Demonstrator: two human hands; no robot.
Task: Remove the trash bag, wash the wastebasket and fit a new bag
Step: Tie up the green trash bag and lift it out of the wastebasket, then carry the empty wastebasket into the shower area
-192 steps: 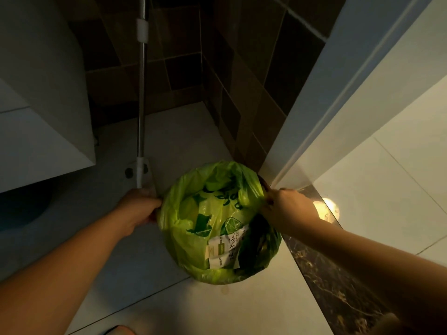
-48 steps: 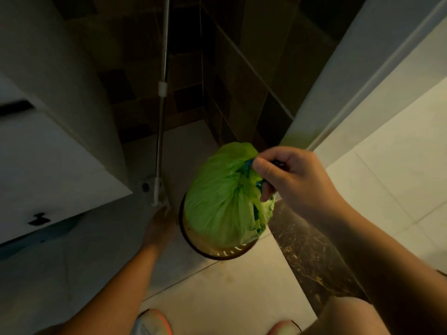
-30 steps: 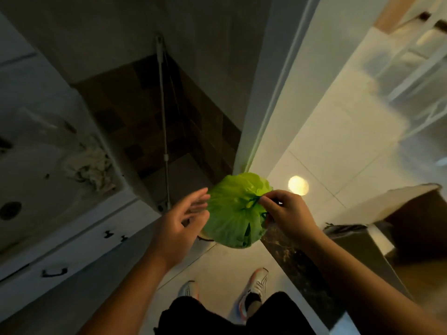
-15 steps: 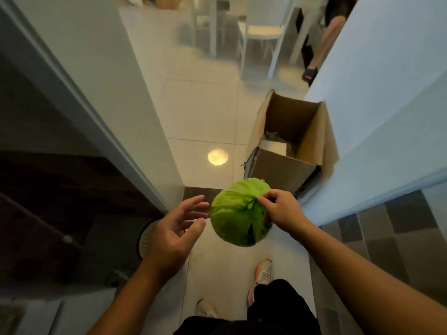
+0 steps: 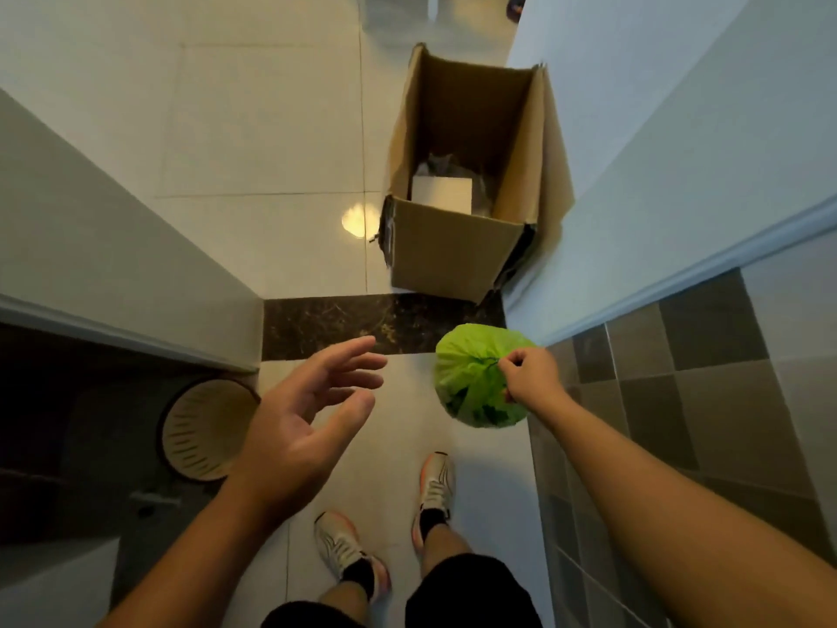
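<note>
Right hand (image 5: 530, 376) pinches green trash bag (image 5: 471, 378) near cardboard box (image 5: 453, 260); left hand (image 5: 303, 414) spread.

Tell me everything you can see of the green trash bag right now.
The green trash bag is thin, crinkled, bright green plastic, bunched into a rounded bundle with its neck gathered shut. It hangs in the air above the pale floor tiles, just inside the dark threshold strip and nearer than the open cardboard box. Only the right hand touches it, pinching the gathered neck. Its contents are hidden; dark print shows faintly on its lower part.
</note>
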